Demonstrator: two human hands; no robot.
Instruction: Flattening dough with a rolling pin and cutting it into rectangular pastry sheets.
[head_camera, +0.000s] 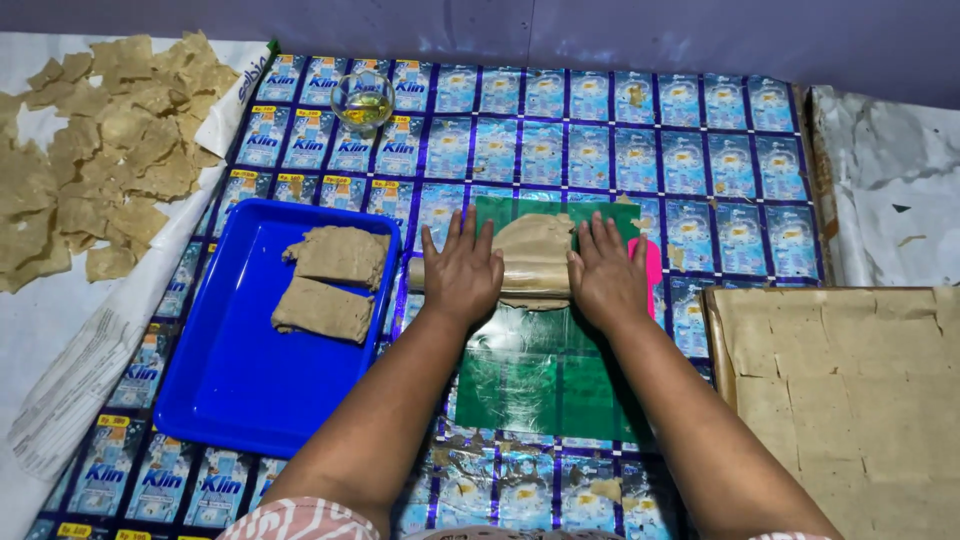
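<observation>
On the green sheet (540, 385), both hands lay flat and open: left hand (462, 272) and right hand (607, 275) pressed a roller (537, 272) over the dough (537, 240). Left of them, a blue tray (235, 385) held two dough slabs (330, 282).

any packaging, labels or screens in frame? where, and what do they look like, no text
Sachet mat: covers the floor under both hands; joined rectangular sachets, blue and white with purple seams.
Printed white sheet: along the left edge, crumpled.
Green plastic sheet: under the dough, glossy, unprinted.
No screens.
</observation>
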